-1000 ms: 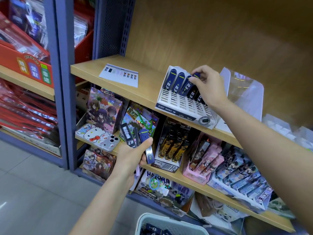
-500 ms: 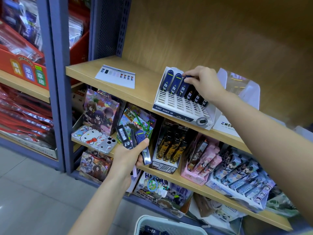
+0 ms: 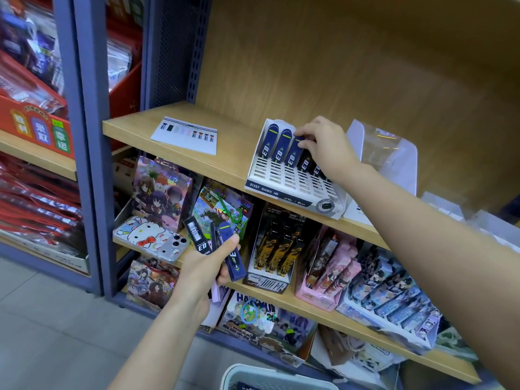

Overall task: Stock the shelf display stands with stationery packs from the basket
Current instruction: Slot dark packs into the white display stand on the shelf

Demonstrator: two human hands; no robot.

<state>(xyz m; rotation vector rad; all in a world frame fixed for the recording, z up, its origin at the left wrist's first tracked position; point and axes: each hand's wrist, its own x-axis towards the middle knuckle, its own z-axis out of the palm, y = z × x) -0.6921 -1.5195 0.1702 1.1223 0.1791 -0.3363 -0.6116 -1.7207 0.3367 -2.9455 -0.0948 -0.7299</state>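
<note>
Inspector: right hand [image 3: 327,147]?
Me: My fingertips pinch the top of one navy lead pack [image 3: 292,154], third in the back row of the white display stand [image 3: 277,180] on the upper shelf [image 3: 225,159].
Inspector: left hand [image 3: 201,267]?
Me: Curled round several spare packs [image 3: 230,254], above the basket [image 3: 253,374].

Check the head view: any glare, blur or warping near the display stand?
Head view: sharp on the white display stand, ED packs readable; glare on the clear plastic holder beside the right hand; little warping there; upper shelf smears at far right.
</note>
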